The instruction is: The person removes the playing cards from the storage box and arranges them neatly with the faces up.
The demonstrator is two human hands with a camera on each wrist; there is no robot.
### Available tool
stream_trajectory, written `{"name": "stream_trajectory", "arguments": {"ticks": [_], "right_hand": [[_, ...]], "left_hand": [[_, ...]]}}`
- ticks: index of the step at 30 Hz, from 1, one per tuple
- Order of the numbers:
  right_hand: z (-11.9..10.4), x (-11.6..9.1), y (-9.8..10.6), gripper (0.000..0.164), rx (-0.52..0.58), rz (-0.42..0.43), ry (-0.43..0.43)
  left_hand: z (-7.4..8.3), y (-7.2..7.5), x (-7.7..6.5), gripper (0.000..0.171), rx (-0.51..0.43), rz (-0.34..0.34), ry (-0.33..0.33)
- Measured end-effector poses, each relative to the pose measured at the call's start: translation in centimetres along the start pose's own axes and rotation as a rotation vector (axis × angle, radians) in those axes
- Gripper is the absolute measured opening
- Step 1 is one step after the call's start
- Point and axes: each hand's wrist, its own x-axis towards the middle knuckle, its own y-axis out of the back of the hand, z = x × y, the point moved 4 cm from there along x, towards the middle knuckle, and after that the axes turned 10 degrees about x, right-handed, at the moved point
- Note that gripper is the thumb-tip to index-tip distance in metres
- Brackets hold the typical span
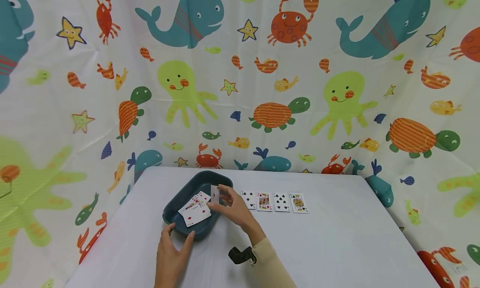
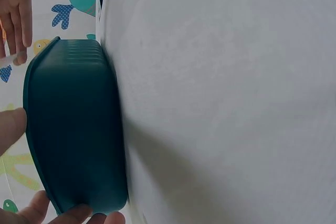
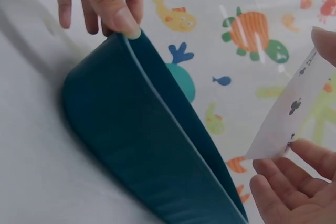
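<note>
A dark teal plastic bin stands on the white-covered table, with several face-up playing cards overlapping inside, red diamonds among them. My left hand holds the bin's near end, its thumb at the rim and its fingers round the outer wall, as the left wrist view shows on the bin. Over the bin's right side, my right hand pinches one playing card, held upright between thumb and fingers. Black club marks show on that card in the right wrist view.
To the right of the bin, several playing cards lie face up in a row, among them a black spot card and a king at the right end. A sea-animal curtain hangs behind the table. A black strap circles my right wrist.
</note>
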Motion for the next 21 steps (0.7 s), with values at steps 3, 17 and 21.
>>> {"name": "stream_trajectory", "arguments": {"ticks": [3,17,21], "right_hand": [[0.2,-0.6,0.8,0.077,-0.034,0.013,-0.015],[2.0,-2.5,4.7,0.081,-0.114,0.024,-0.038],[2.4,-3.0,5.7,0.082,-0.195,0.020,-0.021]], "left_hand": [[0.0,0.0,0.0,0.081,0.002,-0.013,0.015],[-0.1,0.0,0.4,0.080,0.000,-0.011,0.002],[0.0,0.0,0.5,0.080,-0.003,-0.011,-0.004]]}}
